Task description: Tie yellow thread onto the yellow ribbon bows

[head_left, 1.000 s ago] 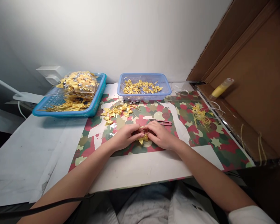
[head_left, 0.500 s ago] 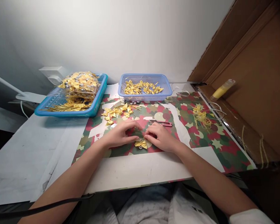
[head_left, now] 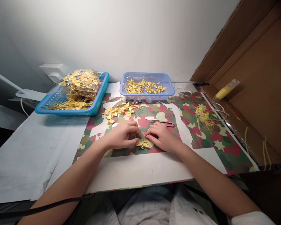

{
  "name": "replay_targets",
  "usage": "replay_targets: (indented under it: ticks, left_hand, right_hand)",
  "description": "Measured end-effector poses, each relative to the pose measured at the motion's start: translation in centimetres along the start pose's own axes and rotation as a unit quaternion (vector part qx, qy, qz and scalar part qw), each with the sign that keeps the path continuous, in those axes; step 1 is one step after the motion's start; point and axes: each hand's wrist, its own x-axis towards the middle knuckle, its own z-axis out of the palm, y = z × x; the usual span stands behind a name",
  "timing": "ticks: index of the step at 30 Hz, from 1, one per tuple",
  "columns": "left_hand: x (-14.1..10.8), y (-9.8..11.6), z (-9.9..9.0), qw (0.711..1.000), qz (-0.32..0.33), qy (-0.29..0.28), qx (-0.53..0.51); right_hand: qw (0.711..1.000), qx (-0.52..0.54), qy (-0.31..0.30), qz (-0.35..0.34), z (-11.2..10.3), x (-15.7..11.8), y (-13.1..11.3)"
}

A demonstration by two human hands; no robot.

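Note:
Between my hands lies a yellow ribbon bow (head_left: 142, 144) with a small silver bell or bead at its front. A thin gold cord (head_left: 143, 133) arches up from it in a loop. My left hand (head_left: 124, 135) is curled at the loop's left side, thumb and fingertips close together on the cord beside the bow. On the other side, my right hand (head_left: 162, 137) pinches the cord between thumb and forefinger, its other fingers folded. Just beyond the right hand lie pink thread snips (head_left: 166, 124). Several loose yellow bows (head_left: 118, 111) with gold stems sit past my left hand.
A blue basket (head_left: 98, 104) at left holds bagged bows and gold-stemmed ones. A lilac basket (head_left: 147, 96) with bows stands against the wall, silver beads (head_left: 133, 102) before it. Yellow thread scraps (head_left: 203, 115) lie right, near a cardboard wall (head_left: 253, 65) and a yellow tube (head_left: 226, 90).
My left fingertips have come down closer to the thumb, and the gold cord now shows as a raised loop between my hands. My right hand has barely moved.

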Motion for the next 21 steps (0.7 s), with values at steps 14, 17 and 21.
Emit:
replay_targets:
  ticks: [14, 17, 21]
  left_hand:
    - [0.6, 0.1, 2.5, 0.988, -0.021, 0.152, 0.01]
    - [0.3, 0.4, 2.2, 0.981, 0.009, 0.194, -0.021]
    - [0.0, 0.0, 1.2, 0.988, 0.035, 0.148, -0.028]
  right_hand:
    - [0.999, 0.017, 0.03, -0.024, -0.1, 0.1, 0.2]
    - [0.995, 0.03, 0.07, -0.057, -0.4, 0.1, 0.2]
    - [0.994, 0.005, 0.086, -0.061, -0.5, 0.0, 0.2]
